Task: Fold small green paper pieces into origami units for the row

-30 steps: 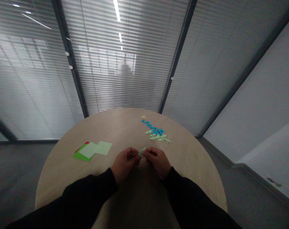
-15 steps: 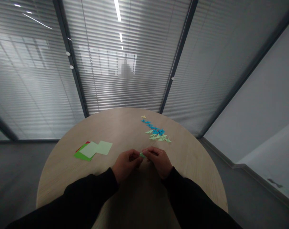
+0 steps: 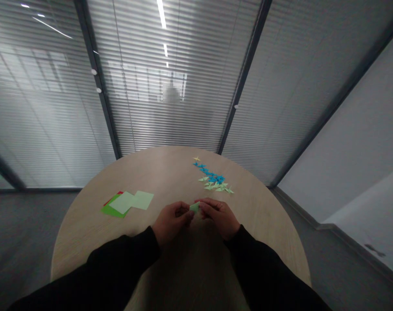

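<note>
Between my two hands is a small folded piece of pale green paper (image 3: 194, 207), held just above the round table. My left hand (image 3: 172, 221) pinches its left side between thumb and fingers. At its right side, the fingertips of my right hand (image 3: 219, 216) are closed on the paper. The finer creases are too small to make out. Beyond my right hand lie several pale green folded paper figures (image 3: 220, 187) with pointed tips, close to a row of blue folded paper figures (image 3: 212, 175).
A single yellow folded figure (image 3: 196, 159) sits at the far end of the row. Left of my hands, pale green square sheets (image 3: 142, 200) overlap a green sheet (image 3: 113, 211) and a red one. The round wooden table (image 3: 170, 168) stands before glass partitions with blinds (image 3: 177, 125).
My right hand has shifted slightly to the right, and more of the pale green paper shows between my fingers. My left hand stays nearly in place.
</note>
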`<state>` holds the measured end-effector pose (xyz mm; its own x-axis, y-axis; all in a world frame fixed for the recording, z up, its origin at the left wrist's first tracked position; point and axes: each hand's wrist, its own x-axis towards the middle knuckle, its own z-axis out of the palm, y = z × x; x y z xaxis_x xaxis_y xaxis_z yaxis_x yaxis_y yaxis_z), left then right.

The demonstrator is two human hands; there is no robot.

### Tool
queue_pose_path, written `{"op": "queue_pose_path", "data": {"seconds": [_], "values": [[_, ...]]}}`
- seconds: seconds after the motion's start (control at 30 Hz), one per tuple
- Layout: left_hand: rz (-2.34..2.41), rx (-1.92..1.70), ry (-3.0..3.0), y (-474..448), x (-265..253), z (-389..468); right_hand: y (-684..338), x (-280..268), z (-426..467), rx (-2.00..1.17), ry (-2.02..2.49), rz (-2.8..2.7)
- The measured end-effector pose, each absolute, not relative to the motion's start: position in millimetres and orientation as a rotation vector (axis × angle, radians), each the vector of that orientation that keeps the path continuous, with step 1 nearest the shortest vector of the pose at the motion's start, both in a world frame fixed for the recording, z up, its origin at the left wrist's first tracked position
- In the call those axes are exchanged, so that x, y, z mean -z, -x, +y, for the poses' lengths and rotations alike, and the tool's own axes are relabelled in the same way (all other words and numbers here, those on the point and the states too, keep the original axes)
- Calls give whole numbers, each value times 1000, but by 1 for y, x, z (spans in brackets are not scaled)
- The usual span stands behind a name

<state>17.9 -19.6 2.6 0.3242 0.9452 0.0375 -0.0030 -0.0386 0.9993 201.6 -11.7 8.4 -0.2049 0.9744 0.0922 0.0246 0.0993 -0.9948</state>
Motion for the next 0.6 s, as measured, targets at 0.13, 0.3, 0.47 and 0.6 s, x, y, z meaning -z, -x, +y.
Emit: {"op": "queue_pose_path", "data": {"seconds": [0.13, 0.3, 0.47, 0.6], "values": [[929, -962, -1437, -18, -1, -20, -202, -12, -13, -1195, 1042, -1489], [910, -947, -1436, -19, 2, -20, -202, -13, -13, -1153, 1093, -1489], [898, -931, -1430, -19, -1, -20, -202, -8, -12, -1133, 1127, -1435], [926, -919, -1466, -19, -5, -21, -201, -6, -12, -1139, 1151, -1410]]}}
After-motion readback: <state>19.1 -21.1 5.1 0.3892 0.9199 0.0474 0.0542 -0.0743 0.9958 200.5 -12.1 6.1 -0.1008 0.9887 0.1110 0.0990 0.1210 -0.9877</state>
